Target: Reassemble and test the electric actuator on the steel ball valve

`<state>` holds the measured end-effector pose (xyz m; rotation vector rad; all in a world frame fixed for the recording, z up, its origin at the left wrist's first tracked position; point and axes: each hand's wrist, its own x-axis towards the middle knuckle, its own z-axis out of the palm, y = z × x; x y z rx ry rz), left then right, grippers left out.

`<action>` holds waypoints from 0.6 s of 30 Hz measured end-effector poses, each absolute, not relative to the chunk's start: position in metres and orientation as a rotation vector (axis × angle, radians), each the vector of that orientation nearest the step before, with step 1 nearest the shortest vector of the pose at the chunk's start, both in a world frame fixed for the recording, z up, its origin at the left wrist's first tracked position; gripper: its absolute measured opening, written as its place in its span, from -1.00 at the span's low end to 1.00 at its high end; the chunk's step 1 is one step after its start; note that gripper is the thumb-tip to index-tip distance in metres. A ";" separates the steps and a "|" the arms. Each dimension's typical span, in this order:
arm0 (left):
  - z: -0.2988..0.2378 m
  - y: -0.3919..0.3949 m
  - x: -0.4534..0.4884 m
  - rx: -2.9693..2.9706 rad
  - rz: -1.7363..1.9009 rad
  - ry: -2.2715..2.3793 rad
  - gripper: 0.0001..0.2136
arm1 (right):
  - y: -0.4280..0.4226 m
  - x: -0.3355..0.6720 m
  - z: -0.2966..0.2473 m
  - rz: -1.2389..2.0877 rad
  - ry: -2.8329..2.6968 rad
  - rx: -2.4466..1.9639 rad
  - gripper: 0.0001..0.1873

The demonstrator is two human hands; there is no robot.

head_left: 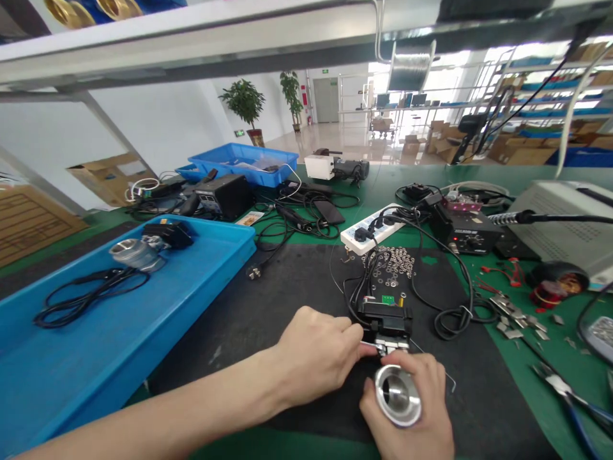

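My right hand (416, 409) is wrapped round a silver metal valve body (410, 418) whose round open end faces me. Beyond it, in line with the valve body, is a black box-shaped housing (389, 317) with a small green circuit board (387, 299) and black cables at its top. My left hand (318, 348) is closed, its fingertips at the metal bracket (395, 343) between valve body and housing. A bit of shiny metal shows at those fingertips; most of what they hold is hidden. A thin bent metal rod (453, 383) lies right of my right hand.
A blue tray (191, 319) at left holds a similar metal valve body (134, 254) with cable. Loose nuts and washers (393, 265) lie behind the housing, near a white power strip (371, 229). Pliers (565, 390), metal pieces (517, 316) and a soldering station (467, 236) are at right.
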<state>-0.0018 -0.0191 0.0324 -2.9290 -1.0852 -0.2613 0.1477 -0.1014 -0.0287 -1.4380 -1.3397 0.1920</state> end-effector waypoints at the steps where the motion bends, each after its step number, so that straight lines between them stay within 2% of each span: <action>1: 0.022 -0.021 0.000 -2.950 -0.309 -1.166 -0.66 | -0.101 0.149 -0.029 0.206 -1.316 -1.433 -0.79; 6: -0.009 -0.032 0.003 -3.036 -0.378 -1.373 -0.68 | -0.098 0.153 -0.034 0.116 -1.314 -1.406 -0.75; 13: -0.004 -0.047 -0.045 -2.888 -0.068 -1.435 -0.80 | -0.096 0.145 -0.037 0.098 -1.273 -1.445 -0.74; 15: -0.006 -0.047 -0.055 -2.847 -0.088 -1.383 -0.85 | -0.099 0.143 -0.037 0.119 -1.239 -1.457 -0.69; 18: -0.004 -0.047 -0.056 -2.868 -0.219 -1.263 -0.90 | -0.107 0.149 -0.039 0.109 -1.216 -1.455 -0.49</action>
